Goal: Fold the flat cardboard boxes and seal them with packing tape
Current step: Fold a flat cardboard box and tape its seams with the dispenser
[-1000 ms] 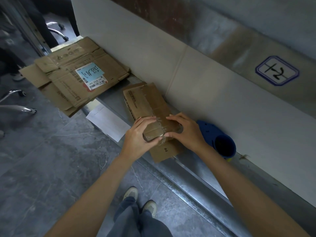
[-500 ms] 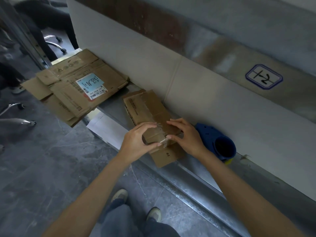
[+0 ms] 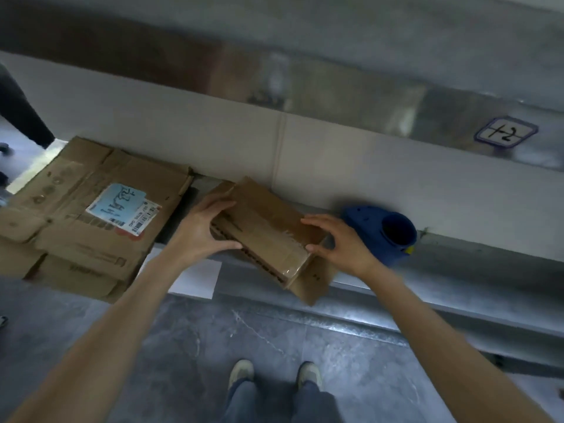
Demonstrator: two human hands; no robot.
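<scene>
Moved apart: left hand (image 3: 204,230) grips box (image 3: 268,227) end; right hand (image 3: 341,242) touches opposite end, fingers spread.

Packing area, flattened cartons (image 3: 76,239), metal ledge (image 3: 457,271), grey stone floor (image 3: 213,346)

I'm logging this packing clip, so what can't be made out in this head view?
Head view:
Shipping label print: blurred, too small to read.
Flat cardboard stack: left part cut off by the frame edge.
Small box: ends partly covered by the left hand and right hand.
</scene>
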